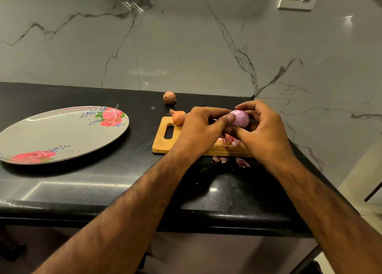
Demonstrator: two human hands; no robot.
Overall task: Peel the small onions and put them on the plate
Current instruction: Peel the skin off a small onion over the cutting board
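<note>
The right hand [262, 133] cups the pink, nearly bare onion [239, 118] in curled fingers; the left hand [198, 129] pinches it, thumb on its near face. Roll it over the cutting board [163, 143] beneath both hands, since its hidden underside may keep skin; the plate [41, 137] lies well left.

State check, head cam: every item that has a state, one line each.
held onion: mostly peeled, gripped by both hands over the board
left hand: thumb pressing the held onion
right hand: fingers curled round it
board onion: skin on, at board's far corner
far onion: skin on, on the counter
plate: no onions on it
peel scraps: loose on board and counter
</note>
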